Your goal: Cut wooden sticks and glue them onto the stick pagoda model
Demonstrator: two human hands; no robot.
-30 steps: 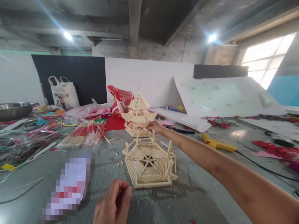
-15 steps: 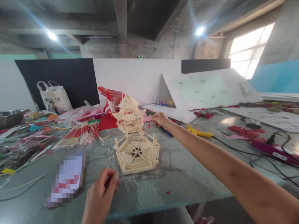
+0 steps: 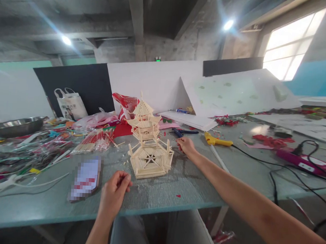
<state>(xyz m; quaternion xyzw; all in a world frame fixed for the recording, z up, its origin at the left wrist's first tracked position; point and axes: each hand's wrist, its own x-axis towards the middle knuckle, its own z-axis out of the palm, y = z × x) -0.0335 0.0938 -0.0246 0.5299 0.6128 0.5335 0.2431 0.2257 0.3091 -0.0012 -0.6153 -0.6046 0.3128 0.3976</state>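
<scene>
A pale stick-built tower like a small pagoda stands upright between my hands, its wide six-sided base below and pointed roof on top. My left hand hovers by the near left of the base, thumb and fingers pressed together; whatever is in them is hidden. To the right of the tower, my right hand has its fingers curled closed, and their contents cannot be seen. Just beyond it lie pliers with dark blue handles, one handle end reaching the knuckles; I cannot tell whether they touch.
A phone lies left of my left hand. Thin sticks and plastic-wrapped supplies crowd the left side, near a metal bowl. On the right are a yellow glue gun, its cord, and a purple power strip. White boards stand behind.
My right hand has drawn back toward me from the far side of the tower, uncovering the pliers. My left hand stays near the base. The view has shifted slightly.
</scene>
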